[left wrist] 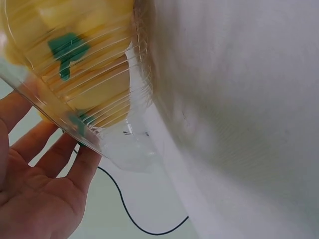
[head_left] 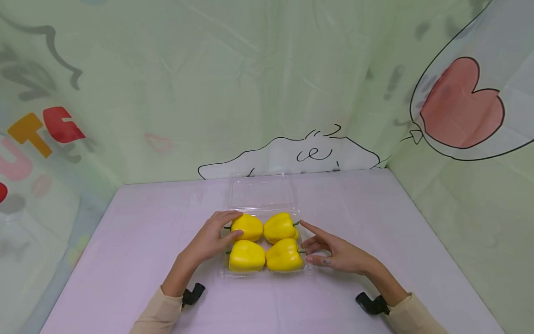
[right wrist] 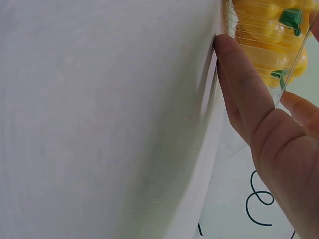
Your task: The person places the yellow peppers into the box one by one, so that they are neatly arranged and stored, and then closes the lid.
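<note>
Several yellow bell peppers with green stems sit in two rows in a clear plastic clamshell box [head_left: 235,274], its lid [head_left: 262,194] folded back. My left hand [head_left: 211,235] grips the far-left pepper [head_left: 249,228], thumb on its near side and fingers along its far side. In the left wrist view, that hand [left wrist: 45,184] is beside the ribbed box wall. My right hand [head_left: 333,250] is at the box's right side, index fingertip by the stem of the far-right pepper [head_left: 278,227]. Its thumb is near the near-right pepper [head_left: 285,255]. The near-left pepper [head_left: 247,256] lies untouched.
The box stands on a table with a pale lilac cloth [head_left: 137,241]. A printed curtain [head_left: 250,83] hangs behind and at both sides. Black wrist-mounted devices are on the left [head_left: 193,294] and right [head_left: 371,304] forearms.
</note>
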Demonstrator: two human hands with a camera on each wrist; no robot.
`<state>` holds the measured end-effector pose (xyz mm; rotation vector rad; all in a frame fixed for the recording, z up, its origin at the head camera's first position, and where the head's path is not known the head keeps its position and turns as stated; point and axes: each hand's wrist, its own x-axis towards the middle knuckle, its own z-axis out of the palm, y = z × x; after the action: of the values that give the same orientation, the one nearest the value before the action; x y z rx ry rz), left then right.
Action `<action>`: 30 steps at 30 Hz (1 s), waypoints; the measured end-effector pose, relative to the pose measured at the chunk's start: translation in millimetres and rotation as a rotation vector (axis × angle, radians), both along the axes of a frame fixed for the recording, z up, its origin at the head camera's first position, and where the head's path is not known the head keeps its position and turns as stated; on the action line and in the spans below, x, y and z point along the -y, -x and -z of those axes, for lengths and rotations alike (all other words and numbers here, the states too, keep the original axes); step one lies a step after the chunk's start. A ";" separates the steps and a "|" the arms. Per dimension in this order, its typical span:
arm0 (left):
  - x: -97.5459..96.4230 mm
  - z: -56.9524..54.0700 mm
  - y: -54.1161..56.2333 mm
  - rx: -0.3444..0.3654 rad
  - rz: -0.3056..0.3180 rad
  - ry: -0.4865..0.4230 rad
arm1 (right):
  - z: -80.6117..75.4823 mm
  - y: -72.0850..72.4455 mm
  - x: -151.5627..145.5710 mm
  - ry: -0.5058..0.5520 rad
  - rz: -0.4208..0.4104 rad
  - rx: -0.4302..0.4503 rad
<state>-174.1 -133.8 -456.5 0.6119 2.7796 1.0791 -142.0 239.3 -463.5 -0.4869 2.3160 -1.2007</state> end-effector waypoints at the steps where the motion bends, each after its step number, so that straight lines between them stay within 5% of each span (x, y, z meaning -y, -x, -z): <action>1: 0.1 0.0 0.2 0.001 -0.002 -0.001 | 0.1 0.0 -0.1 -0.001 -0.001 -0.001; 18: 0.2 -2.6 -0.5 0.028 -0.018 -0.029 | 1.0 0.5 -0.9 -0.001 -0.009 -0.008; 30: 0.6 0.9 -3.0 -0.036 0.026 0.004 | 2.1 1.0 -0.4 -0.004 -0.005 -0.008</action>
<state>-171.1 -134.4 -457.4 0.6716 2.7959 1.0679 -143.0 239.7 -465.6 -0.4962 2.3227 -1.1936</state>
